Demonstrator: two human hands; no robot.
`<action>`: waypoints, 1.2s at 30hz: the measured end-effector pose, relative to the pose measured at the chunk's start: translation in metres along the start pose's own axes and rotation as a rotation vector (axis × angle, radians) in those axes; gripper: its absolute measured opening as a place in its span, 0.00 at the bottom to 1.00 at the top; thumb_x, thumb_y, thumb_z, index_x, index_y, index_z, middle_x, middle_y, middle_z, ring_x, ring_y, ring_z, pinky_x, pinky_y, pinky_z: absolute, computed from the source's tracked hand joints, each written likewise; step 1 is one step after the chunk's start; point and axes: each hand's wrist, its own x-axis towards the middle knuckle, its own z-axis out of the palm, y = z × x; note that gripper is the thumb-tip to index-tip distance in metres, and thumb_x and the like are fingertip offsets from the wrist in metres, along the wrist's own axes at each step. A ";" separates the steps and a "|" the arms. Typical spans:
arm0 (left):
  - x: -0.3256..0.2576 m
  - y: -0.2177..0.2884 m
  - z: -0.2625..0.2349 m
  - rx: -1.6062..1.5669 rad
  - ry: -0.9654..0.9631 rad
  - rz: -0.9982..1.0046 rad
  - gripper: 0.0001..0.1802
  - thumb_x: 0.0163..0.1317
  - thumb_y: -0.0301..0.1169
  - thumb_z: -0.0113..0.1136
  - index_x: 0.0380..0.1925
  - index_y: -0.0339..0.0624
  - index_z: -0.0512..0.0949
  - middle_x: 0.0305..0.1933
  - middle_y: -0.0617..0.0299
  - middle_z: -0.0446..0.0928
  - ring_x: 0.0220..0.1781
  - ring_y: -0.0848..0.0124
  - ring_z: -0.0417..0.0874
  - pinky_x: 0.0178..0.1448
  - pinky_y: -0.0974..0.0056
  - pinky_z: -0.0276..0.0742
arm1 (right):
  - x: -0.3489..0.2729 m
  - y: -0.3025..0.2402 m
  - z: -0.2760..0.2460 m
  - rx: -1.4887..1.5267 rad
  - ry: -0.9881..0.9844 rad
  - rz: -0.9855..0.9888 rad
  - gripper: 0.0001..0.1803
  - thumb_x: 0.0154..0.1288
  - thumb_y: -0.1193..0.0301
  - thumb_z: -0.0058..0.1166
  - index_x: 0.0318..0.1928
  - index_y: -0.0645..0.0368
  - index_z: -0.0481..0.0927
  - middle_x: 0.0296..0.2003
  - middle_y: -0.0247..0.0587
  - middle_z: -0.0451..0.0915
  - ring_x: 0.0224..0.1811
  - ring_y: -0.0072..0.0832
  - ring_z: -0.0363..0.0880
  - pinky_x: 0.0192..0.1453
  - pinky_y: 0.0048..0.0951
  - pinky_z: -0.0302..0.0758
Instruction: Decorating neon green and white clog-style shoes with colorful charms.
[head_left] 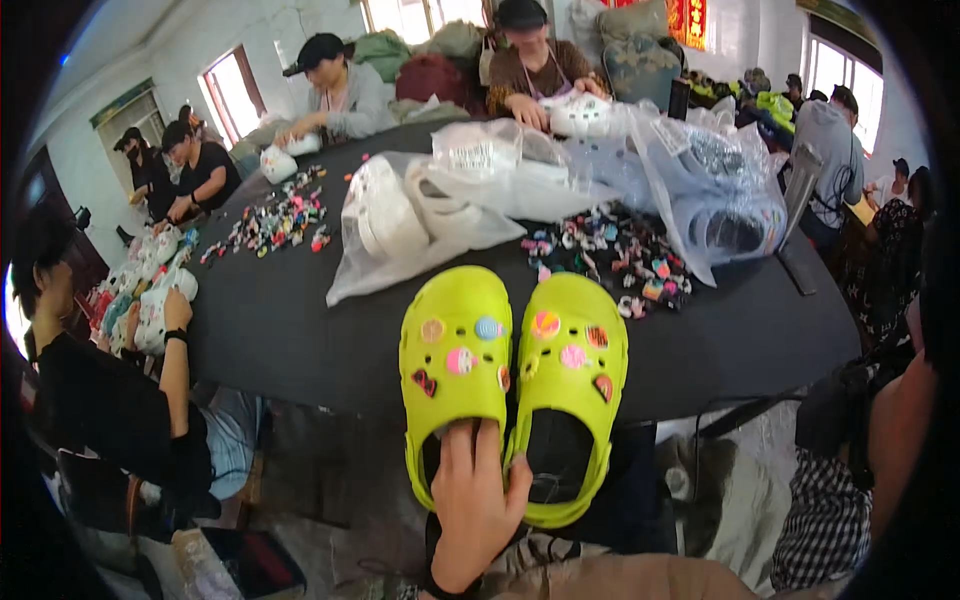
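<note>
A pair of lime-green clogs rests side by side at the table's near edge, toes pointing away from me. Colourful shoe charms dot the uppers of both the left clog (pixel 455 330) and the right clog (pixel 570 345). My left hand (pixel 472 520) comes up from below, its fingers inside the left clog's opening. Its thumb presses where the two clogs' inner sides meet, so the hand is closed on the left clog; whether it also grips the right one, I cannot tell. My right hand is out of view.
Beyond the clogs, clear plastic bags hold white clogs (pixel 385 215) and bluish clogs (pixel 735 228). Loose charms lie in a right pile (pixel 620 255) and a left pile (pixel 275 220) on the black table (pixel 290 330). Co-workers sit across and at left, handling white clogs.
</note>
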 end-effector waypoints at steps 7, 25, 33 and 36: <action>-0.004 0.008 -0.005 0.008 -0.038 -0.029 0.28 0.55 0.28 0.60 0.55 0.26 0.68 0.53 0.35 0.68 0.53 0.35 0.71 0.55 0.45 0.71 | -0.005 -0.011 -0.023 -0.129 0.037 -0.038 0.24 0.69 0.59 0.51 0.57 0.62 0.69 0.48 0.63 0.74 0.43 0.45 0.79 0.43 0.43 0.78; -0.004 -0.004 0.005 0.097 0.028 0.008 0.30 0.53 0.29 0.64 0.57 0.29 0.70 0.54 0.39 0.70 0.54 0.41 0.74 0.55 0.49 0.75 | -0.036 -0.043 -0.016 -0.329 0.181 -0.044 0.24 0.69 0.60 0.51 0.58 0.62 0.68 0.50 0.66 0.74 0.46 0.47 0.78 0.46 0.46 0.78; -0.011 -0.006 -0.007 0.121 0.056 0.015 0.31 0.53 0.30 0.64 0.57 0.30 0.70 0.51 0.42 0.72 0.52 0.43 0.76 0.52 0.50 0.77 | -0.021 -0.089 0.055 -0.113 -0.226 0.160 0.19 0.65 0.61 0.57 0.54 0.51 0.81 0.53 0.48 0.76 0.52 0.45 0.75 0.56 0.49 0.73; 0.002 0.002 -0.008 0.071 0.021 0.026 0.29 0.54 0.31 0.63 0.55 0.28 0.71 0.47 0.42 0.72 0.48 0.42 0.76 0.49 0.49 0.75 | -0.073 -0.109 0.099 0.099 -0.429 0.203 0.24 0.55 0.58 0.70 0.53 0.48 0.84 0.56 0.48 0.77 0.60 0.48 0.74 0.63 0.52 0.71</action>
